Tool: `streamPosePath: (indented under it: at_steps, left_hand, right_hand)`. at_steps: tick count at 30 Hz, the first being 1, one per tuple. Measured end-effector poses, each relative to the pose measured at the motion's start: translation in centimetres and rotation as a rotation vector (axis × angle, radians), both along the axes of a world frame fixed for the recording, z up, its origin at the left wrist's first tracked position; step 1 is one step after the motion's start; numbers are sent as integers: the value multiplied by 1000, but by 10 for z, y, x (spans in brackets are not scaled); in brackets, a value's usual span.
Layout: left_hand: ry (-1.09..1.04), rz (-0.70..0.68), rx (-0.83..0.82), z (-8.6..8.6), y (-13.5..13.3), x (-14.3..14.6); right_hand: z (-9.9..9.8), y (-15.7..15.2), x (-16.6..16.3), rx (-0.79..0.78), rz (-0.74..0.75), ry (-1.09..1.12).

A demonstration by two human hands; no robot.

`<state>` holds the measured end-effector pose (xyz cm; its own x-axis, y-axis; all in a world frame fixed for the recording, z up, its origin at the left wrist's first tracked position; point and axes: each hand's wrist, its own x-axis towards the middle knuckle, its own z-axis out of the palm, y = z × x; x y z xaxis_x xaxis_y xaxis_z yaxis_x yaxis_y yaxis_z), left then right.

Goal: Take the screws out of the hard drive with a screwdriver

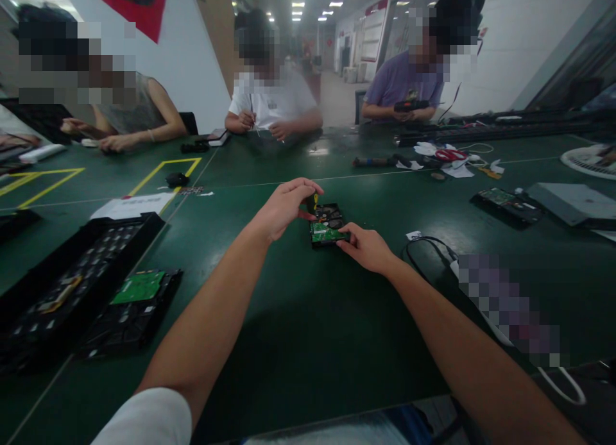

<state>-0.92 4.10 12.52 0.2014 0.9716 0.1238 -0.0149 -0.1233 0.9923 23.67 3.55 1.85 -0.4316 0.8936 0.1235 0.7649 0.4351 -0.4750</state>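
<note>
A black hard drive point(327, 224) with a green circuit board on top lies on the green table point(298, 323) in front of me. My left hand point(285, 206) is closed in a pinch around a small yellow-handled screwdriver point(315, 200) that stands on the drive's far left corner. My right hand point(366, 246) rests at the drive's near right edge, its fingers gripping the drive's side.
A black tray point(62, 285) and another drive with a green board point(139, 288) lie at my left. Cables point(428, 252) lie to the right. More drives point(505, 204) and a grey box point(572, 201) sit at the far right. Three people work across the table.
</note>
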Motion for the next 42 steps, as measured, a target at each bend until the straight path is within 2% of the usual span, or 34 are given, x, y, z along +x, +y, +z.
streamPosePath:
  at_steps: [4,11,24,29,35,42]
  left_hand:
    - [17,-9,-12,2,-1,0]
    - [-164,-145,-69,-1,0,3]
    - [2,-74,-15,3,-4,1]
    - [10,-121,-14,1,-4,1]
    - [-13,-31,-39,0,-4,4]
    - [-42,-50,-45,3,-5,3]
  right_hand:
    - [0,0,0,2,6,6]
    - [-2,1,1,12,5,19]
    - [0,0,0,-1,5,14]
    - [-2,1,1,13,7,17]
    - [-3,1,1,12,10,13]
    - [-4,2,0,17,-3,17]
